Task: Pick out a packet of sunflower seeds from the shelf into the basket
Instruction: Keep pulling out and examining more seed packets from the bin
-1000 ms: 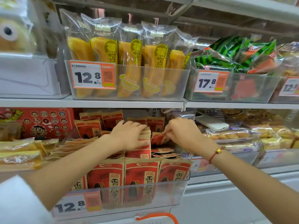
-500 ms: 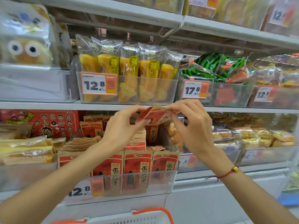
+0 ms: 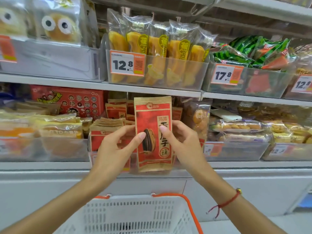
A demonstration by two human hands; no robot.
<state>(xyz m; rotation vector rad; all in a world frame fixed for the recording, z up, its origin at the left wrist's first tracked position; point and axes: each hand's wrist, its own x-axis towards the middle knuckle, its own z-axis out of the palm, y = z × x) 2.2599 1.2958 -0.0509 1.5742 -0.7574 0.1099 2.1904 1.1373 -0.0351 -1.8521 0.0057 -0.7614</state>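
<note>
Packet: sunflower seed packet [image 3: 152, 132] now turned upright from its earlier tilt — long axis vertical, top seal up.
Hands: left hand [image 3: 116, 147] and right hand [image 3: 183, 143] pinch its side edges.
Position: before the shelf [image 3: 101, 85], above the basket [image 3: 135, 215].

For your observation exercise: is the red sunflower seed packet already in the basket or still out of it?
Out. Both the left hand and right hand hold the packet upright before the shelf, above the basket.
</note>
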